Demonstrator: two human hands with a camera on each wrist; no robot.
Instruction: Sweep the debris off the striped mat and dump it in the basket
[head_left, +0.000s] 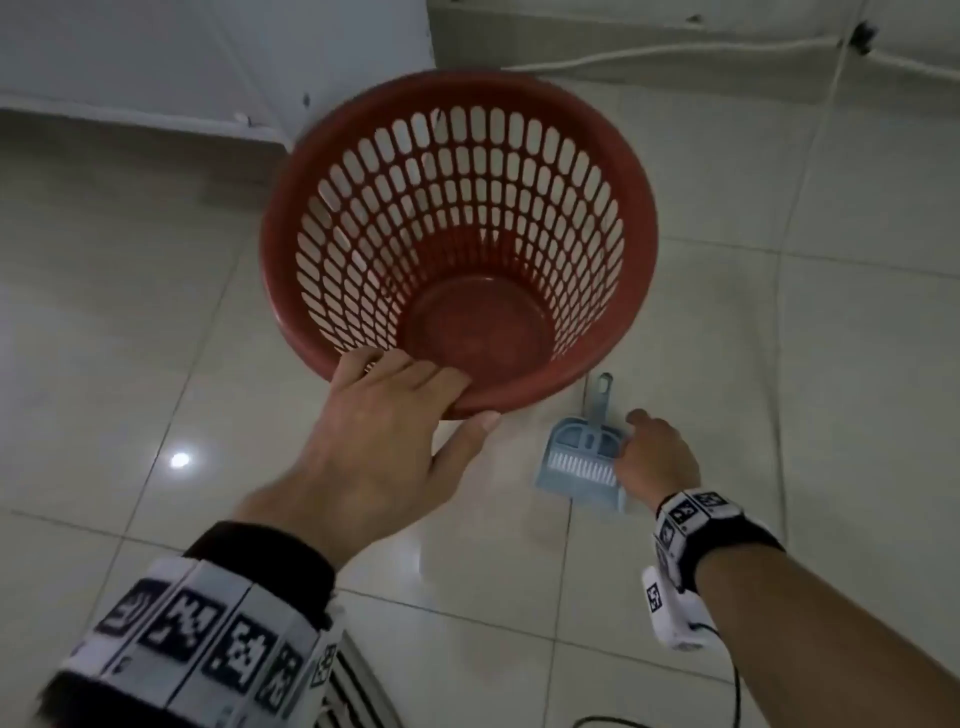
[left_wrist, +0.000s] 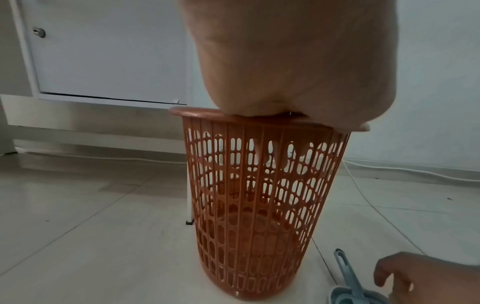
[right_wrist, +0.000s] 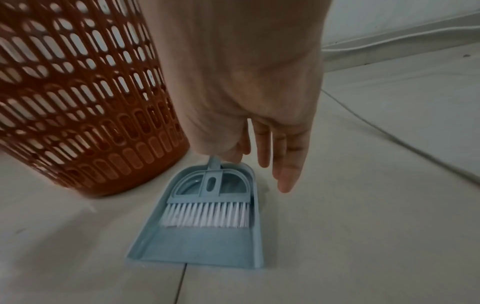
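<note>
From above, one red basket (head_left: 457, 234) stands on the tiles, the left hand (head_left: 384, 457) gripping its near rim. The left-wrist view shows fingers hooked inside. By the right wrist, one blue dustpan (right_wrist: 197, 246) carries one brush (right_wrist: 207, 205); the right hand (right_wrist: 259, 102) hangs loose-fingered beside it.

From the head we looked steeply down into the red basket (head_left: 457, 239). The left wrist view sat low, close at its rim; the right wrist view faced the dustpan (right_wrist: 205, 226). All shared the basket.
</note>
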